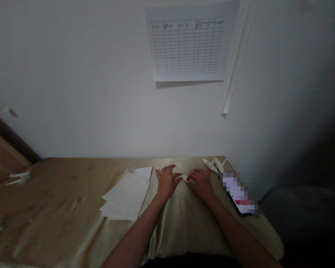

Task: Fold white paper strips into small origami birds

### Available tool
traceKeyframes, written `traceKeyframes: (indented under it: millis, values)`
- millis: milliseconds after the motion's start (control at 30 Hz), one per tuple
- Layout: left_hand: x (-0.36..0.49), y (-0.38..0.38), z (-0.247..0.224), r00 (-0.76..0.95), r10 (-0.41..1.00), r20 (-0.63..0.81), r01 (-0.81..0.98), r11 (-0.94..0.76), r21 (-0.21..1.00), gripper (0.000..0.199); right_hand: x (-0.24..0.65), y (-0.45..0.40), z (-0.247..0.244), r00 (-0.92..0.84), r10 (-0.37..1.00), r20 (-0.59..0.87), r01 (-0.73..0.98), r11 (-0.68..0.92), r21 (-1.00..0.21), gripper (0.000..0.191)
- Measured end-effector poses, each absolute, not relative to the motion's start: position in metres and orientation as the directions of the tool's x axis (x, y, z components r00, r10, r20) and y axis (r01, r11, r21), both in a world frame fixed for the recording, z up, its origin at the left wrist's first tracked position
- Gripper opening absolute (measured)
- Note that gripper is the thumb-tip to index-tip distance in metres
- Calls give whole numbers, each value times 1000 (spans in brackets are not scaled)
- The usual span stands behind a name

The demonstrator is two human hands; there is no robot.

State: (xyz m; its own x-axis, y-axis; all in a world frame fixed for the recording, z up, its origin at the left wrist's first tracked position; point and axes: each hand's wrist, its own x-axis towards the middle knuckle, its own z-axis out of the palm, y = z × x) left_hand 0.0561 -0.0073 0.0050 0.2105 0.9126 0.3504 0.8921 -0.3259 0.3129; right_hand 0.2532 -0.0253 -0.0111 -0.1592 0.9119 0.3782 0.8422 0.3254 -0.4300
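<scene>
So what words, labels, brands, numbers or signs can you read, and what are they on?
None can be read.
Sheet on the wall: a grid with headings, too small and blurred.
Phone: its screen is covered by blurry squares.
Papers on the table: faint marks, too small.

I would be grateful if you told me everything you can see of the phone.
The dark-edged phone lies face up, slanted, near the table's right edge. Its lit screen is pale with a red patch, its content pixelated. The right hand is beside it, not touching; whether the phone's far end meets the folded paper is unclear.
</scene>
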Motion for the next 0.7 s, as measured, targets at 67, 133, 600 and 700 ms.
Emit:
traceKeyframes:
  millis: [67,133,600,700]
  values:
    - [56,-8,5,211,919,334,893,-320,316,16,253,-25,-12,-155,916,370,835,322,-446,11]
    - [56,-8,3,213,922,324,894,-317,316,12,253,-25,-13,-157,920,359,829,320,-459,13]
    - [59,-12,2,255,944,208,897,-312,312,34,254,-22,-13,-150,945,290,791,291,-539,15]
    - [58,-13,4,280,943,179,899,-323,295,39,254,-21,-13,-143,952,269,783,275,-558,15]
